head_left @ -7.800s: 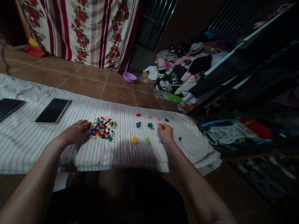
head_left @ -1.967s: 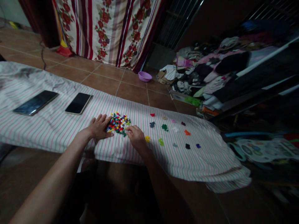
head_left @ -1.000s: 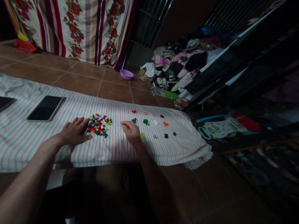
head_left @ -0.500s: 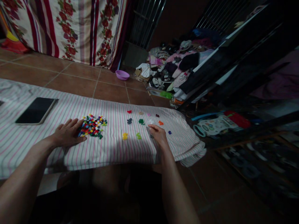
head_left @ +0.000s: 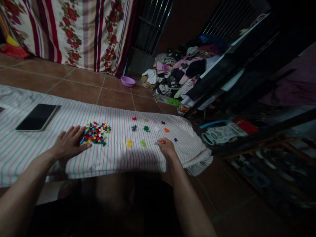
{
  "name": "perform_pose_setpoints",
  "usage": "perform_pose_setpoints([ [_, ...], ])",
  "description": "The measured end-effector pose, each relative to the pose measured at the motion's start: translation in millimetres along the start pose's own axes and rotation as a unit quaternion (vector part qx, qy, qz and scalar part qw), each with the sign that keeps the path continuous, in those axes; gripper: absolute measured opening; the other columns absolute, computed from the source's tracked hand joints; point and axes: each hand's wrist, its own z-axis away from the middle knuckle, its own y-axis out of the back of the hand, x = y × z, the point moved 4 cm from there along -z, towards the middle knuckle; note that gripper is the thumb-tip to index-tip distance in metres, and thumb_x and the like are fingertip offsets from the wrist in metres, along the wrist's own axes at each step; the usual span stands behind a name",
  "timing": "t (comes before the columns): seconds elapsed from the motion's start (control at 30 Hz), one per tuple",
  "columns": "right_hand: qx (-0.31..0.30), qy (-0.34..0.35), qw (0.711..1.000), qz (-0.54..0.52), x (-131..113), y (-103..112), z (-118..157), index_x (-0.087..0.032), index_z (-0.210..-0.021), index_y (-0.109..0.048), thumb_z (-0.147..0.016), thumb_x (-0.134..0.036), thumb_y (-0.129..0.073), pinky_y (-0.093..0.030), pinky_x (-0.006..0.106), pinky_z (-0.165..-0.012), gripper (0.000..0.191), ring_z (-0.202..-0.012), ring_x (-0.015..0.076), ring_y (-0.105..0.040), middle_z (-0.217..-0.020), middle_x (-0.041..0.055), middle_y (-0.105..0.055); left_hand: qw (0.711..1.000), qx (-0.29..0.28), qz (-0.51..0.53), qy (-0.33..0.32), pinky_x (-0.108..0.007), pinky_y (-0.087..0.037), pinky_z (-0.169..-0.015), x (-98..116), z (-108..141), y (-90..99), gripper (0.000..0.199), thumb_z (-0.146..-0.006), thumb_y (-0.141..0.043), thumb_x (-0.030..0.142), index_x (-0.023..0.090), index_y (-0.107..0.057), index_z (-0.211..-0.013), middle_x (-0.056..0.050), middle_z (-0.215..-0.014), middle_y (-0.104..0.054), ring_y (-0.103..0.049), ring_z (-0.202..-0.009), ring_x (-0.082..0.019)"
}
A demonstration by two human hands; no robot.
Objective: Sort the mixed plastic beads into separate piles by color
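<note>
Leftmost, a dark-screened phone (head_left: 37,117) lies on the striped cloth (head_left: 116,161), and beside it the left hand (head_left: 69,142) rests palm down, fingers spread, against the left edge of a mixed pile of small colourful pieces (head_left: 95,133). Further right come the yellow cluster (head_left: 129,143), the lime cluster (head_left: 143,143) and the light grey pieces (head_left: 156,143), the last just beside the right hand (head_left: 168,147), whose fingertips are drawn together, whether around a piece I cannot tell.

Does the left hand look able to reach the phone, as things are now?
Probably yes. The left hand is spread at the edge of the mixed colourful pile, and I see no object between it and the phone on the striped cloth.
</note>
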Motion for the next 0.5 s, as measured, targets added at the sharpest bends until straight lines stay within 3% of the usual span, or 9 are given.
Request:
perform_pose_setpoints([
  [0.1,-0.016,0.002,1.0,-0.006,0.1,0.1,1.5,-0.019,-0.073,-0.07,-0.066,-0.024,-0.06,-0.047,0.027,-0.064,0.014,-0.064,0.0167,-0.062,-0.065,0.001,-0.068,1.0,0.004,-0.002,0.022,-0.056,-0.028,-0.115,4.9,7.7,0.0,0.066,-0.09,-0.04,0.055,0.016,-0.045,-0.143,-0.017,-0.155,-0.042,-0.03,-0.147,-0.038],
  [0.23,-0.027,0.014,1.0,-0.006,-1.5,0.9,3.1,-0.02,-0.075,-0.073,-0.067,-0.025,-0.059,-0.045,0.026,-0.06,0.017,-0.062,0.0159,-0.062,-0.063,-0.0001,-0.068,0.997,0.055,-0.01,-0.05,-0.055,-0.026,-0.118,14.6,17.9,8.0,0.037,-0.092,-0.038,0.039,0.024,-0.063,-0.115,-0.009,-0.149,-0.05,-0.027,-0.148,-0.034],
  [0.37,-0.034,0.031,0.999,0.007,-2.8,1.3,3.2,-0.02,-0.077,-0.075,-0.07,-0.023,-0.055,-0.047,0.026,-0.064,0.021,-0.067,0.0157,-0.064,-0.069,0.0004,-0.071,0.996,0.064,-0.004,-0.059,-0.054,-0.032,-0.116,17.8,25.0,18.3,0.041,-0.092,-0.03,0.037,0.02,-0.065,-0.105,-0.015,-0.138,-0.058,-0.035,-0.144,-0.036],
  [0.5,-0.044,0.06,0.997,0.008,-4.2,0.5,2.8,-0.022,-0.078,-0.076,-0.071,-0.02,-0.054,-0.052,0.029,-0.075,0.023,-0.079,0.0183,-0.069,-0.079,0.0026,-0.076,0.995,0.094,0.004,-0.038,-0.056,-0.035,-0.114,23.3,32.8,25.8,0.049,-0.091,-0.024,0.035,0.015,-0.06,-0.117,-0.02,-0.133,-0.06,-0.042,-0.139,-0.037],
])
